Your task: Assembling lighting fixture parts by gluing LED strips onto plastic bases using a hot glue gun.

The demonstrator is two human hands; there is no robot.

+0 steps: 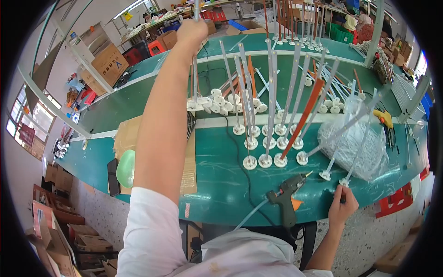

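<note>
- Far left on the green tabletop, a black phone lies just beside a light green dish, which sits at the edge of a flat cardboard sheet.
- Left hand is way up high, arm stretched out over the cardboard, fist closed around a pale rod that runs out of view at the top.
- Mid-table there's a cluster of pale strips standing on round white bases, most pretty upright, plus one leaning orange strip.
- Right in front of those, a dark green glue gun, nozzle pointing up and right.
- Then a clear plastic bag stuffed with white bits.
- Right hand is low by the near edge, fingers drawn in narrow at the small white foot of a tilted strip; can't tell if they're actually pinching it.
- Far right, a yellow-and-black tool beside the bag.
</note>
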